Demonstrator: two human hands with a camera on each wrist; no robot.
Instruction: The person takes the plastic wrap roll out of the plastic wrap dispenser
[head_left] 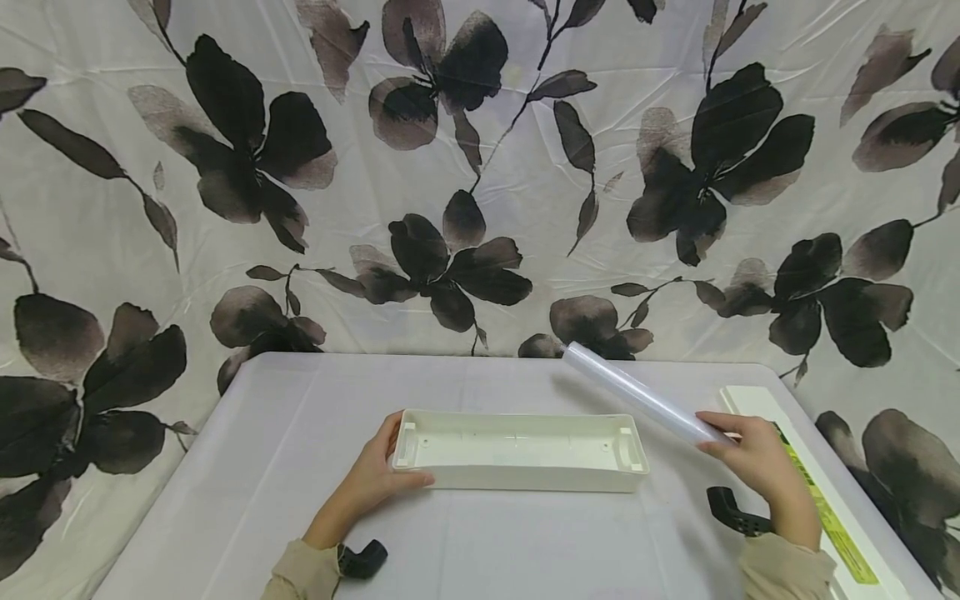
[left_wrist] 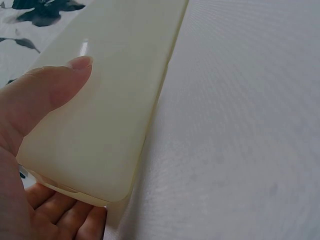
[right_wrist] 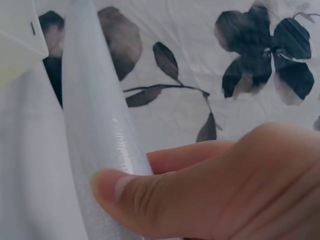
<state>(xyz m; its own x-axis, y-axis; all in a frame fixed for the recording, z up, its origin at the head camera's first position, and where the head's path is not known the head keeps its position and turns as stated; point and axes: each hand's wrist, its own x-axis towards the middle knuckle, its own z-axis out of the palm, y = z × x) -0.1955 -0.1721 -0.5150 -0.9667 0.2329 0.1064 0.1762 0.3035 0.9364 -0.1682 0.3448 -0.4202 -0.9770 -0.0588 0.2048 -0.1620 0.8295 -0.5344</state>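
Observation:
A long cream plastic box [head_left: 525,478], its hollow side showing, is at the middle of the table. My left hand [head_left: 378,468] grips its left end. In the left wrist view the thumb [left_wrist: 65,85] lies on the box's smooth wall [left_wrist: 110,115], the other fingers curled by its end. My right hand [head_left: 761,454] holds a roll of clear plastic film [head_left: 637,392] near its lower right end. The roll slants up and left, beyond the box's right end. Up close, the right thumb [right_wrist: 117,192] presses on the film roll [right_wrist: 92,115].
A long white lid-like piece [head_left: 757,402] with a yellow-green label [head_left: 832,525] lies along the right side of the white table [head_left: 480,550]. Behind the table hangs a flower-printed cloth [head_left: 480,167]. A black curved device [head_left: 363,560] sits at each wrist.

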